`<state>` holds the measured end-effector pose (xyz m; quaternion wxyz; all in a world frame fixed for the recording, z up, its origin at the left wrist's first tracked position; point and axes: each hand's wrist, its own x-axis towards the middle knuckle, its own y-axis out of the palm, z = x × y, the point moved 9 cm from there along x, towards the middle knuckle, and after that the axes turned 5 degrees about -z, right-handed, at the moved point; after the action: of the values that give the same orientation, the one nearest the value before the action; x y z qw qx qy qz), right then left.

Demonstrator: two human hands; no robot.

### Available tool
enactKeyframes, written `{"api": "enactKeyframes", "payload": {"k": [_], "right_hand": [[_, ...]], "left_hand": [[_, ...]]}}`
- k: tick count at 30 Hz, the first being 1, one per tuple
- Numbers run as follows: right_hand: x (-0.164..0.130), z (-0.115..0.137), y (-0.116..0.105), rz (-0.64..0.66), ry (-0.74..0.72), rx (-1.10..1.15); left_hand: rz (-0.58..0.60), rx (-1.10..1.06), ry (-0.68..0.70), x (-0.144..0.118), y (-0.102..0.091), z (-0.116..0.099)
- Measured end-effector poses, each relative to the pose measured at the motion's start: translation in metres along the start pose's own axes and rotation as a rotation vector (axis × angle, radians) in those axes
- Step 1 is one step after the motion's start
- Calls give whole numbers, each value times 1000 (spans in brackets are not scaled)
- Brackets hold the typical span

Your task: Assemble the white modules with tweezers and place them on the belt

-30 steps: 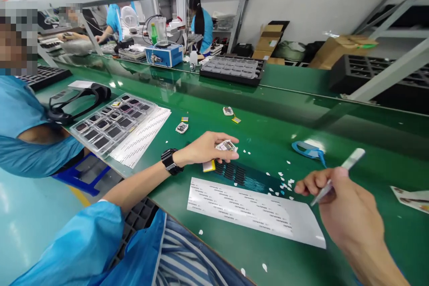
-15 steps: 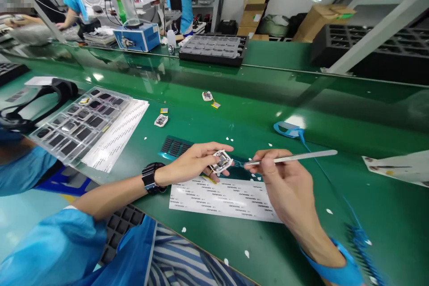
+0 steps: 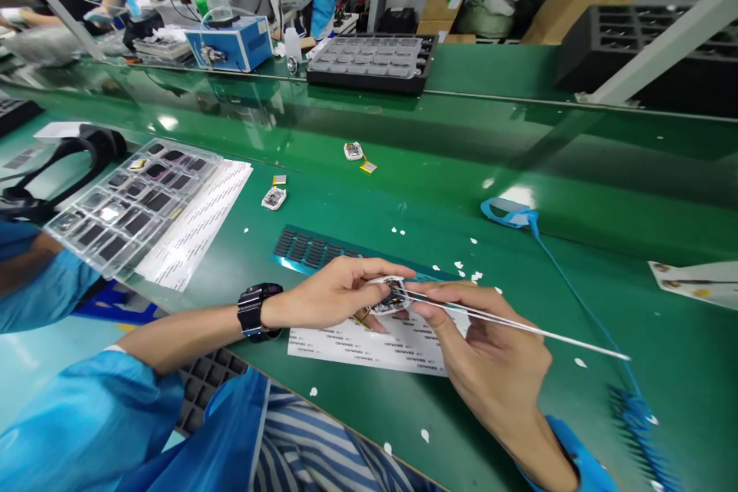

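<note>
In the head view my left hand is closed around a small white watch-like housing with a circuit board showing inside it. A bit of yellow shows below the thumb, mostly hidden by the fingers. My right hand pinches a pair of metal tweezers, whose tips reach into the housing. Whether the tips grip anything is too small to see. Under the hands lie a printed white sheet and a teal strip of black adhesive-like pieces.
Two similar housings with small batteries lie farther back. At left, a clear compartment tray rests by another printed sheet. A blue coiled cord runs along the right. White scraps dot the green bench. Co-workers are behind.
My right hand has brought the tweezers left, from beside the housing to inside it, and their rear end now points lower. My left hand has tilted the housing slightly.
</note>
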<state>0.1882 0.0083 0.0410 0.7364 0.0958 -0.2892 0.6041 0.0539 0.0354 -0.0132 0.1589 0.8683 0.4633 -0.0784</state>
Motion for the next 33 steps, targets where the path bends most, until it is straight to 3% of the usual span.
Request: {"api": "enactKeyframes", "payload": {"k": [19,33], "right_hand": [[-4,14,4,21,-170,-74],[-8,11,2,-1,-161,-106]], "left_hand": [[28,96,10,-2,5,0],[11,167,50,-1,3,-5]]}}
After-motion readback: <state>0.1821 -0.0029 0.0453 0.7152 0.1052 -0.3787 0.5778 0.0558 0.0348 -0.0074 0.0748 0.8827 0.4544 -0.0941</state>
